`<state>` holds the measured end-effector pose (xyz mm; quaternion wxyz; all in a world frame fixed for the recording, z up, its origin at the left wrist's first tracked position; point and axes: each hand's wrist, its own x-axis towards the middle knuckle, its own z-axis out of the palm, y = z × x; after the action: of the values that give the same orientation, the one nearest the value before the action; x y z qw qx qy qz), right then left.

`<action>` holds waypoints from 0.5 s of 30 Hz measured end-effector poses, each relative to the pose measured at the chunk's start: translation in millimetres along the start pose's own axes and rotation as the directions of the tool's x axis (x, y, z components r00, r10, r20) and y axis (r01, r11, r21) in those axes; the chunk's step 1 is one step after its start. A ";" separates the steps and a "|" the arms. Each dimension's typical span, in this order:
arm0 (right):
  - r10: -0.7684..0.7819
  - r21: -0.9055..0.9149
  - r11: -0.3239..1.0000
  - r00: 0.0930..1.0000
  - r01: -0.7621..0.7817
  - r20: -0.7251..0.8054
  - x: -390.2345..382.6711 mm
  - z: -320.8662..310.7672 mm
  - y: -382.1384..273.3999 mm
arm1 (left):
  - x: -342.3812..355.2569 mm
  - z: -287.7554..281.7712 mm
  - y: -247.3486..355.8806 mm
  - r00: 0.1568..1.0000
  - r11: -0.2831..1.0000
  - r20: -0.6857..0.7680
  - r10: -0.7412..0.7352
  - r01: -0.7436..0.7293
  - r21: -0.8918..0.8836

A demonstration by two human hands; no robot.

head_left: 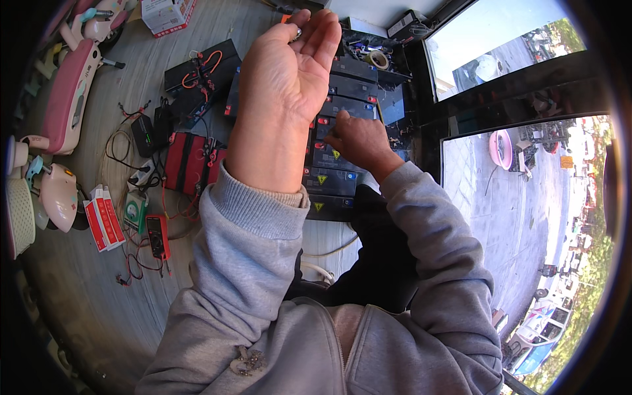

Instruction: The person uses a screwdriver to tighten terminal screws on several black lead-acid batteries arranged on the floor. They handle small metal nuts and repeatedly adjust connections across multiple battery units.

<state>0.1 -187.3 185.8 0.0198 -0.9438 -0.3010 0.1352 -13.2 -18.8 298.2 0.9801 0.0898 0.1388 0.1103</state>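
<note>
My left hand (289, 76) is raised close to the view, palm up, with its fingers curled. Between its thumb and fingers is a small shiny metal piece, too small to name. Lower and to the right, my right hand (364, 139) is closed, knuckles up, over a row of black batteries. Its fingertips are bent down out of sight by a terminal, and what they hold, if anything, cannot be made out. The nearest battery (336, 207) carries a yellow warning triangle; others show red and blue terminals. My left forearm hides part of the row.
A red-and-black battery (181, 161) with wired clips lies to the left. Near it are a red multimeter (157, 236), a green meter (135, 212), red-and-white boxes (104, 219) and tangled cables. Pink scooters (71, 99) line the far left. A roll of tape (378, 60) sits in a cluttered bin. Glass doors stand right.
</note>
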 end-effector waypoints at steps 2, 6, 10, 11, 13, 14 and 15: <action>0.016 0.022 1.000 1.000 -0.016 -0.007 0.5 -0.3 0.3 | -1.5 2.7 -0.7 1.000 1.000 0.000 0.022 -0.022 0.005; 0.051 0.107 0.993 0.996 -0.043 -0.073 -3.4 1.0 -1.8 | -3.2 4.8 -1.9 0.999 0.999 0.006 -0.035 0.034 0.013; 0.128 0.269 0.962 0.955 -0.054 -0.266 -7.6 -10.1 4.1 | -2.6 4.5 -2.4 0.997 0.996 0.010 -0.082 0.081 0.047; 0.174 0.316 0.947 0.909 -0.049 -0.378 -8.9 -16.6 8.4 | -2.8 4.1 -3.2 0.997 0.995 -0.003 -0.081 0.081 0.063; 0.269 0.403 0.915 0.770 -0.017 -0.579 -12.4 -34.2 21.0 | -3.1 3.5 -3.4 0.996 0.994 0.014 -0.090 0.089 0.056; 0.326 0.512 0.856 0.692 0.074 -0.644 -15.9 -44.0 28.5 | -3.0 3.4 -3.5 0.995 0.994 0.033 -0.094 0.092 0.056; 0.387 0.596 0.783 0.609 0.180 -0.692 -19.6 -53.6 36.4 | -2.4 3.7 -3.8 0.994 0.994 0.051 -0.099 0.096 0.055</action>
<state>19.6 -225.9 237.9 0.4457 -0.8608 -0.1409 -0.2015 -13.6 -23.5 301.5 0.9850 0.1115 0.1195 0.0562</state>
